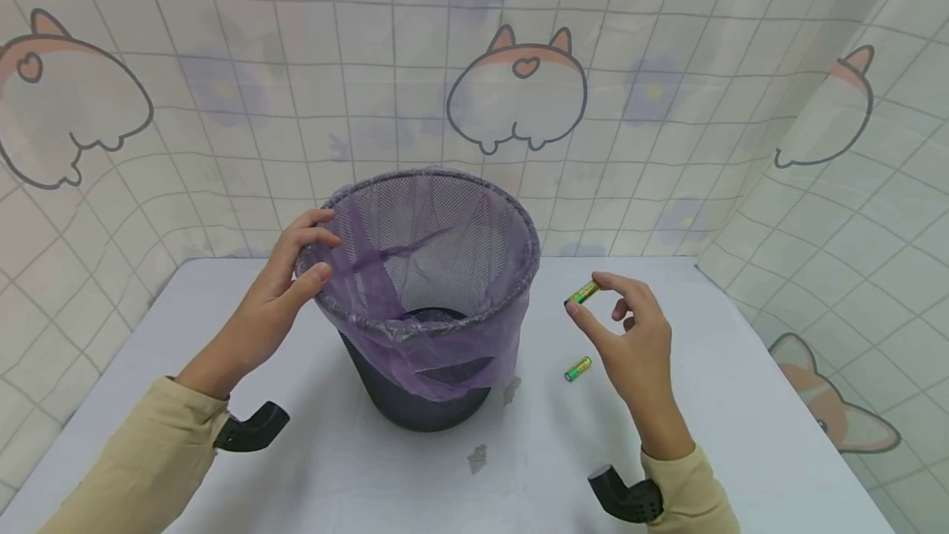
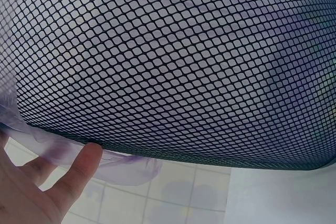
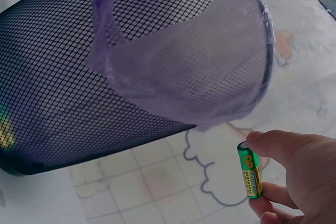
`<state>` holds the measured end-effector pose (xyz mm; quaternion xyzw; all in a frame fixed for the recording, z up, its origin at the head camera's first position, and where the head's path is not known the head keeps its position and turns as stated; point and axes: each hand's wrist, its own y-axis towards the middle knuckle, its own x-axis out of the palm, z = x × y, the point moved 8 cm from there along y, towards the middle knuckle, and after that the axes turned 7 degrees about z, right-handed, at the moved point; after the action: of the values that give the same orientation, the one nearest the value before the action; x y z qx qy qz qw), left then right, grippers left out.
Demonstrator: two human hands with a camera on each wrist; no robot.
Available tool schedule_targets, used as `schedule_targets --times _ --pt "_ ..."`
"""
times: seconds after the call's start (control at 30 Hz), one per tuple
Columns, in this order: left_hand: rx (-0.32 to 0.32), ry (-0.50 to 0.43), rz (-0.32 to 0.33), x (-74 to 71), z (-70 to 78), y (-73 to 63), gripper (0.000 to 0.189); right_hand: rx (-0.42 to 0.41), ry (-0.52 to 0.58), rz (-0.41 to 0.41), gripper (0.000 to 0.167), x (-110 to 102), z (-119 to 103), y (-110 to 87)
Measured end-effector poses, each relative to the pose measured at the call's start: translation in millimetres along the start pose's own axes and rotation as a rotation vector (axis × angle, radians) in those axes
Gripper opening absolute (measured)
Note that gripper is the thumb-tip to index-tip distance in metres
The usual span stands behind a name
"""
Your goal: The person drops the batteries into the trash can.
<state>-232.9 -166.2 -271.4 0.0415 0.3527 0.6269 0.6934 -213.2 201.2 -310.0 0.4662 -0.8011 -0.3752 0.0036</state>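
A black mesh wastebasket (image 1: 415, 402) stands upright, lined with a translucent purple trash bag (image 1: 474, 353) folded down over its rim. At the rim's left side my left hand (image 1: 285, 270) holds the basket, fingers over the edge and thumb near the front. The left wrist view shows the thumb (image 2: 86, 158) against the bag and mesh (image 2: 173, 77). To the right of the basket, my right hand (image 1: 630, 336) pinches a green and yellow battery (image 1: 582, 292) by its two ends between thumb and forefinger, above the table. A second battery (image 1: 578, 368) lies on the table below it.
The white table (image 1: 334, 476) carries two small grey patches (image 1: 478, 458) in front of and beside the basket. A patterned curtain (image 1: 652, 188) hangs behind and along both sides. Black wrist devices (image 1: 626, 497) sit at both sleeves.
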Motion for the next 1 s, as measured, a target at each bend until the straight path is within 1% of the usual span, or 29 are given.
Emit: schedule_targets --times 0.17,0.33,0.67,0.83,1.0 --pt "0.0 0.002 0.002 -0.1 0.0 0.4 0.031 -0.047 0.038 0.015 0.045 -2 -10 2.1" --pt "-0.001 0.002 0.003 0.0 0.0 0.5 0.031 -0.071 0.081 0.023 0.044 -5 -18 3.8" --pt "0.001 -0.004 0.005 -0.1 0.0 0.6 0.031 -0.067 0.114 0.015 0.046 -6 -30 6.2" --pt "0.001 0.0 0.006 0.0 0.1 0.4 0.031 -0.079 0.137 0.016 0.046 -6 -38 7.2" --pt "0.002 -0.001 0.006 -0.1 0.4 0.0 0.031 -0.074 0.168 -0.004 0.046 -4 -48 7.1"
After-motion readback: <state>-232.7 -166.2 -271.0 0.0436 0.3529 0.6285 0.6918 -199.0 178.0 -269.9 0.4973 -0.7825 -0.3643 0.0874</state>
